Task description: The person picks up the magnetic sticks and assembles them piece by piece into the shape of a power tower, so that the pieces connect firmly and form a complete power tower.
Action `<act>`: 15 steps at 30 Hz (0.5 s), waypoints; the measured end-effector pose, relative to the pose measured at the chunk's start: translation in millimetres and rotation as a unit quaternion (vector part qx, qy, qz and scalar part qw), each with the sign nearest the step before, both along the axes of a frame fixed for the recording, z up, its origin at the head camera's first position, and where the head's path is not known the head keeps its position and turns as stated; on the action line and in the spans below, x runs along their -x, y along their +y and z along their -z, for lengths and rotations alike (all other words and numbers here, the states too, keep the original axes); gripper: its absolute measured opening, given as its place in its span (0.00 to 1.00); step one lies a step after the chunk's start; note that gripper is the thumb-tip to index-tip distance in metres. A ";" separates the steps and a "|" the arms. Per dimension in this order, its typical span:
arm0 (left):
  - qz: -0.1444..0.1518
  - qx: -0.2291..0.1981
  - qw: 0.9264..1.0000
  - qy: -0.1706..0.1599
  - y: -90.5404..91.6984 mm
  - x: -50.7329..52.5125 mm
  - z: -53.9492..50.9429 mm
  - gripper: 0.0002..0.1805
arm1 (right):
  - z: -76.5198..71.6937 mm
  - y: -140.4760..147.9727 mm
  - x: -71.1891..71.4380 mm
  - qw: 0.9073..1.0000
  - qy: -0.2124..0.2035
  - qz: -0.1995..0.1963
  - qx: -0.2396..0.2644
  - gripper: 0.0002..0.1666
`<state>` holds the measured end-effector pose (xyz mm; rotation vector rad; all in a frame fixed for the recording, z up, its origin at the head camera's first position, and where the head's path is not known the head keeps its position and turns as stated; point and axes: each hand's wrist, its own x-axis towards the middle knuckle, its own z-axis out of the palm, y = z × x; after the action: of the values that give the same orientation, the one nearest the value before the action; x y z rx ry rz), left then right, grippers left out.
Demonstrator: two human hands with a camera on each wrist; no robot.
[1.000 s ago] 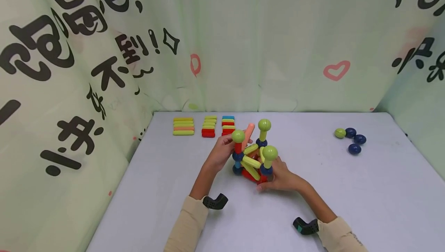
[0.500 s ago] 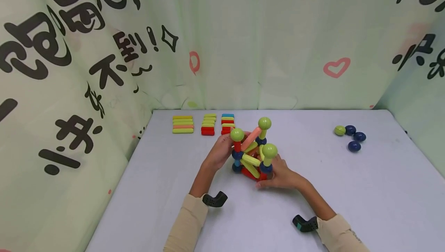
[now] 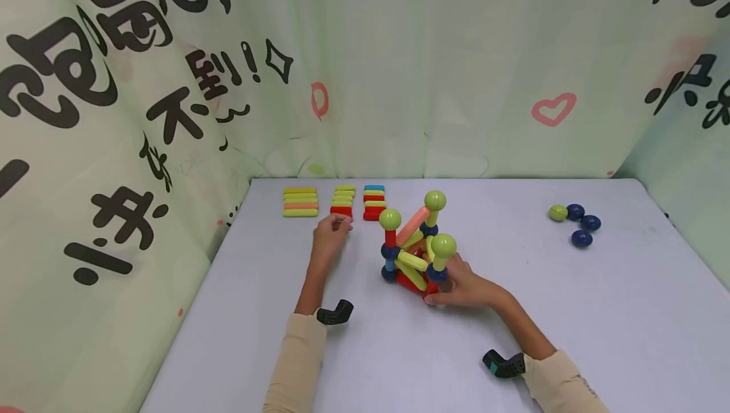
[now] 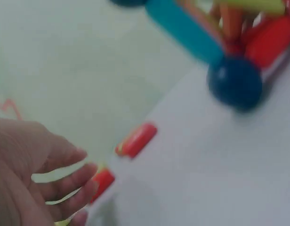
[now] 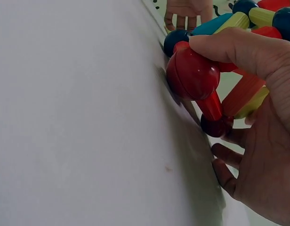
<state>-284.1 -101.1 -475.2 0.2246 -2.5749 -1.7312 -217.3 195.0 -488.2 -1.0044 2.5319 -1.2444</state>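
Note:
A frame of magnetic sticks and balls (image 3: 412, 261) stands on the table, with green balls on top of its three posts. A salmon stick (image 3: 413, 225) slants between its left and far posts. My right hand (image 3: 464, 283) grips the frame low on its right side; in the right wrist view the thumb lies on a red ball (image 5: 193, 74). My left hand (image 3: 331, 239), apart from the frame, is at the near end of the middle stack of sticks (image 3: 343, 202). In the left wrist view its fingers are loosely bent, holding nothing, beside a red stick (image 4: 103, 183).
Two more stacks of sticks lie at the back left: a yellow-green one (image 3: 300, 202) and a mixed one (image 3: 374, 203). At the back right rest a loose green ball (image 3: 557, 212) and several dark blue balls (image 3: 582, 239). A printed curtain hangs behind the white table (image 3: 547, 311).
The salmon stick, upright at my left hand, tilted over to the right and now stays on the frame. My left hand has left it and moved left to the sticks. My right hand keeps its grip.

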 end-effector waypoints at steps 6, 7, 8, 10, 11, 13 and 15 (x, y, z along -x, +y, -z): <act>-0.086 0.119 0.989 0.028 -40.1 4.9 19.6 0.16 | 9.3 -9.9 -4.8 0.997 0.043 0.058 0.000 0.52; -0.088 0.129 0.987 0.025 -45.1 6.1 21.8 0.19 | 9.8 -11.7 -5.9 0.996 0.045 0.071 -0.001 0.51; -0.087 0.141 0.986 0.023 -49.5 7.2 23.5 0.22 | 9.4 -13.4 -7.1 0.996 0.044 0.082 0.000 0.51; -0.083 0.169 0.982 0.014 -56.2 9.5 25.4 0.27 | 8.4 -15.3 -8.3 0.995 0.045 0.093 0.005 0.48; -0.079 0.184 0.980 0.012 -58.6 10.6 25.7 0.28 | 7.7 -15.3 -8.5 0.994 0.047 0.094 0.007 0.46; -0.076 0.218 0.973 0.009 -61.5 12.0 26.0 0.29 | 5.6 -14.0 -8.4 0.995 0.044 0.085 0.013 0.42; -0.084 0.241 0.967 0.015 -62.8 12.5 26.4 0.27 | 3.5 -10.9 -7.2 0.997 0.039 0.061 0.018 0.40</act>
<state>-296.6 -163.8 -501.6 0.3784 -2.7569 -1.0055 -210.1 184.0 -491.7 -0.9348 2.6753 -1.3116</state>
